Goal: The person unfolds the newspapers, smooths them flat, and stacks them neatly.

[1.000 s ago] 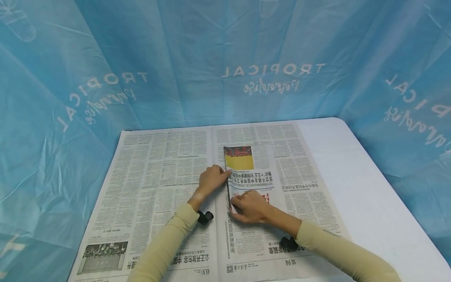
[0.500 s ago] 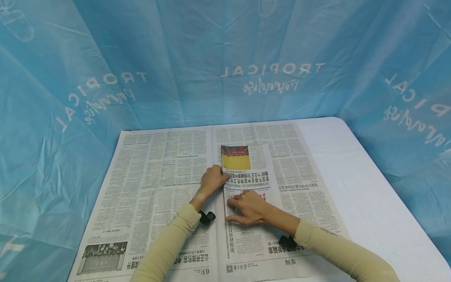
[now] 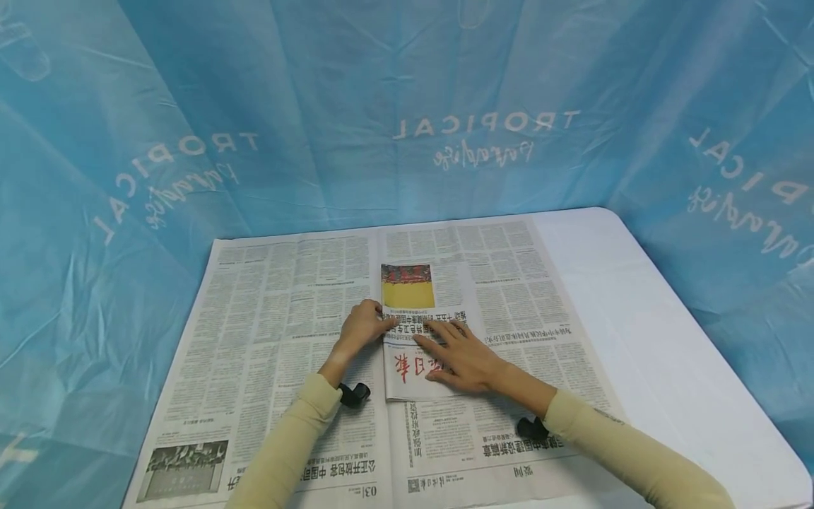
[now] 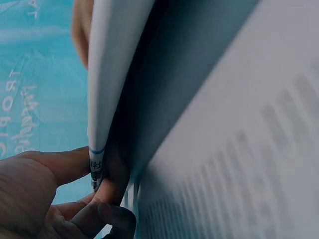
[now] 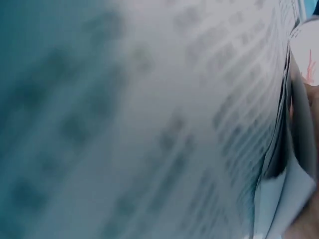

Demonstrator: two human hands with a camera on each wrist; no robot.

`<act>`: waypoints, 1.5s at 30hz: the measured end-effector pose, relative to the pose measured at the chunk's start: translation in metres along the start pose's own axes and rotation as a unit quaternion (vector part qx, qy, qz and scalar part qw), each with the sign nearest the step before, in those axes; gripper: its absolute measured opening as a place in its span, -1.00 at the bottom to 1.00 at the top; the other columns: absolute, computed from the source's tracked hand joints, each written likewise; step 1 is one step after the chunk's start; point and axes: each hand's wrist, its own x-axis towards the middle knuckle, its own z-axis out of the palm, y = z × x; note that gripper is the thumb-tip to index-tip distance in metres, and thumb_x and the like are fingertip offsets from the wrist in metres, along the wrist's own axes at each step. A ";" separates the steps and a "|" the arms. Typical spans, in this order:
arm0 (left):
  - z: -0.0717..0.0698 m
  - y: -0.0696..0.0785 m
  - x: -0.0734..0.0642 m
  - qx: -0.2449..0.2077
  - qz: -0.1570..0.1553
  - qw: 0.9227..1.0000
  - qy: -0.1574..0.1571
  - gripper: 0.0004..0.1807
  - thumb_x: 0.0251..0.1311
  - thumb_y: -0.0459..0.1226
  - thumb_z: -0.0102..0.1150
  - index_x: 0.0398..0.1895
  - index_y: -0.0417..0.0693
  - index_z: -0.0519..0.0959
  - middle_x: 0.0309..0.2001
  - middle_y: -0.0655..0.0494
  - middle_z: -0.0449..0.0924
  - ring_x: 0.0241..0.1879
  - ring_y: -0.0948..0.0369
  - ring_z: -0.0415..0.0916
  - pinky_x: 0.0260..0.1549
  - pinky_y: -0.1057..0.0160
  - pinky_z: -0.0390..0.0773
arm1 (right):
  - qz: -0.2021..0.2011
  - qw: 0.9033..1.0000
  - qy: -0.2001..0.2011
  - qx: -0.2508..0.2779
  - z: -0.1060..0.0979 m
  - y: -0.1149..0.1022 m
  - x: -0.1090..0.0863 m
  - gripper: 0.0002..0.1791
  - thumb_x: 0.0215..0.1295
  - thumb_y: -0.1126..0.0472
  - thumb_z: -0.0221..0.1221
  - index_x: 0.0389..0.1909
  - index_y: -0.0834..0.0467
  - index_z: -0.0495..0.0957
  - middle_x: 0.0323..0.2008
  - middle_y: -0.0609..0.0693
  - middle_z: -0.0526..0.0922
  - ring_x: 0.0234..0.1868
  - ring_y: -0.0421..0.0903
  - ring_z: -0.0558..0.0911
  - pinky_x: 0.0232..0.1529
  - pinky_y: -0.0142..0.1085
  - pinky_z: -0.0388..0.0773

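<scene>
A folded newspaper, with a yellow and red picture at its far end and red characters near its close end, lies on a spread newspaper. My left hand pinches its left edge, the thumb on top. In the left wrist view, the thumb and fingers of that hand close on the folded edge. Spread out across the upper face of the folded newspaper is my right hand, fingers pointing left. Only a sliver of this hand shows in the right wrist view, beside the loose paper layers.
White table surface shows along the right side. A blue printed curtain hangs behind the table and at both sides. Black wrist cameras sit beneath both forearms.
The folded newspaper has shifted left with my left hand still gripping its edge. My right hand has uncurled from near the left edge and moved right, its fingers now spread over the paper.
</scene>
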 end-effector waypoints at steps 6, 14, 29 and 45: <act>-0.008 -0.011 -0.004 -0.004 -0.008 1.000 -0.010 -0.51 0.20 -0.04 0.32 -0.06 -0.30 0.59 -0.71 0.18 0.33 -0.66 0.27 0.22 -0.61 0.32 0.22 | 0.013 1.000 0.002 0.004 -0.004 0.009 -0.011 -0.21 0.39 -0.25 0.02 0.51 0.04 0.12 0.51 0.18 0.09 0.52 0.15 0.07 0.46 0.13 -0.08; -0.016 -0.022 -0.007 0.000 -0.011 1.000 -0.018 -0.52 0.20 -0.03 0.31 -0.08 -0.29 0.60 -0.75 0.19 0.23 -0.69 0.27 0.17 -0.62 0.32 0.18 | 0.043 0.999 -0.008 0.019 -0.006 0.019 -0.024 -0.21 0.41 -0.23 0.00 0.52 0.05 0.09 0.53 0.21 -0.01 0.55 0.14 -0.02 0.49 0.09 -0.15; -0.020 -0.025 0.000 0.004 0.000 1.000 -0.022 -0.63 0.16 -0.02 0.34 -0.53 -0.08 0.49 -0.74 0.20 0.19 -0.68 0.26 0.12 -0.62 0.31 0.14 | 0.055 0.998 -0.019 0.030 -0.001 0.024 -0.029 -0.21 0.43 -0.21 -0.01 0.54 0.04 0.03 0.54 0.21 -0.06 0.55 0.12 -0.05 0.51 0.00 -0.16; -0.039 -0.026 0.073 -0.140 0.101 0.985 -0.003 -0.42 0.36 -0.27 0.14 0.35 -0.34 0.25 -0.35 -0.24 0.64 -0.56 0.24 0.39 -0.49 0.26 0.35 | 0.055 0.997 -0.043 0.029 -0.005 0.021 -0.031 -0.22 0.47 -0.23 -0.09 0.55 0.05 -0.02 0.55 0.20 -0.14 0.56 0.12 -0.08 0.50 0.03 -0.11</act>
